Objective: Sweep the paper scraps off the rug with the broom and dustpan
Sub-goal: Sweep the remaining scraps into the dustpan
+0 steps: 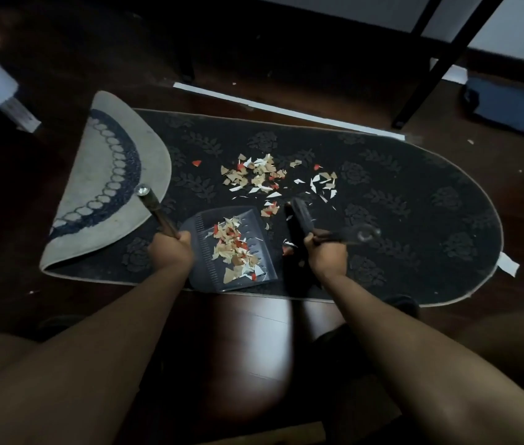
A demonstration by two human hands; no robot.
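A long dark rug [382, 200] with a raised floral pattern lay across the dark wooden floor [254, 332], its long axis running left to right and its rounded right end pointing toward the lower right; its left end was folded back over itself, showing a pale underside [106, 175] with a dark ringed band. The left hand [170, 250] was clenched around the handle [154, 207] of a translucent grey dustpan [199, 239], the handle slanting up and to the left and ending in a shiny cap over the folded flap. The dustpan sat on the rug near its near edge, its long axis roughly front to back, its open mouth facing away from the person toward the loose scraps, and a heap of tan, white and red paper scraps [238, 252] lay inside it. The right hand [325, 252] was wrapped tight around a dark hand broom [302, 216], just beside the dustpan's right wall; the brush end pointed up and to the left toward the scraps, and the handle end with a hanging hole stuck out to the right. More scraps [267, 178] were scattered on the rug beyond the dustpan's mouth, with a few by the right hand. A white strip [286, 110] lay on the floor along the rug's far edge
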